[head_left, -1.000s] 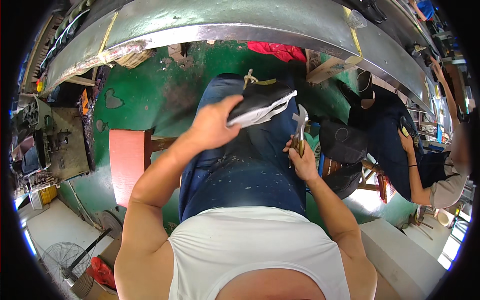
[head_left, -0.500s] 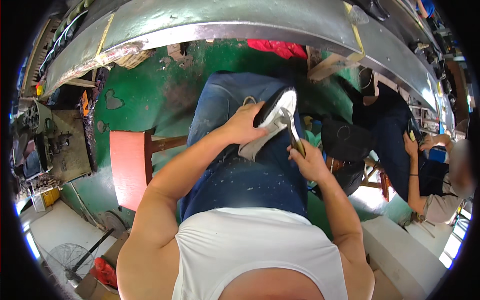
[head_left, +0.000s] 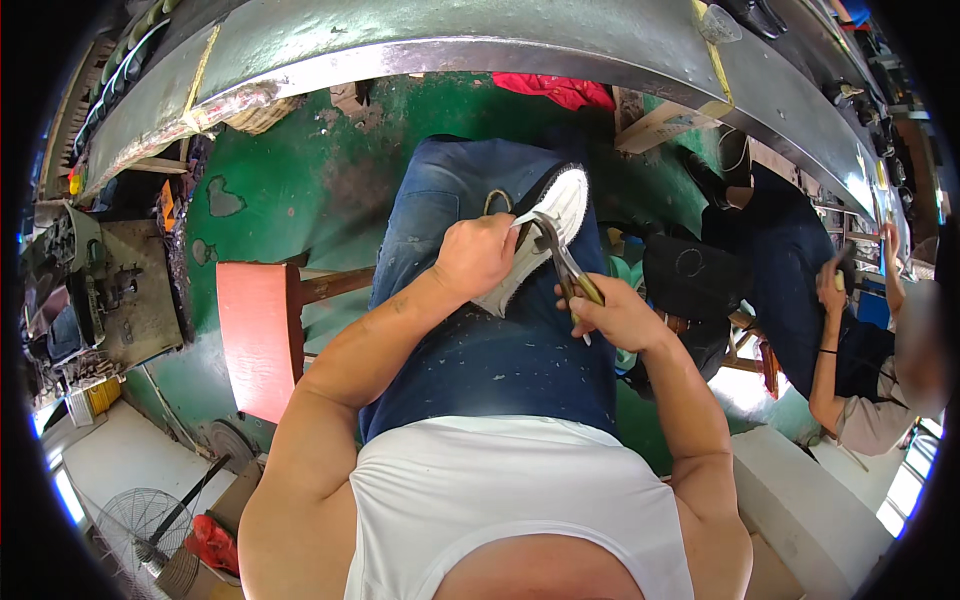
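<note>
Across my lap lies a shoe (head_left: 566, 215) with its white underside up and a stitched or toothed dark rim along the toe. My right hand (head_left: 612, 312) is closed around the handles of lasting pliers (head_left: 568, 265), whose curved metal head rests over the shoe's middle. My left hand (head_left: 474, 258) is closed beside the shoe's left edge. From its fingers a thin pale strip (head_left: 526, 217) runs to the head of the pliers. What the strip is made of, and whether the jaws bite it, is too small to tell. A cord loop (head_left: 496, 198) shows behind my left fingers.
A long metal-topped bench (head_left: 450, 30) spans the far side. At the left stand a red-topped stool (head_left: 258, 335), a machine (head_left: 90, 270) and a fan (head_left: 145, 535). On the right a co-worker sits, a tool in one hand (head_left: 832, 290), near a black bag (head_left: 695, 275).
My left hand has shifted from lying open on the shoe to a closed grip near the pliers' head. The pliers have swung left. The co-worker's hands have moved apart.
</note>
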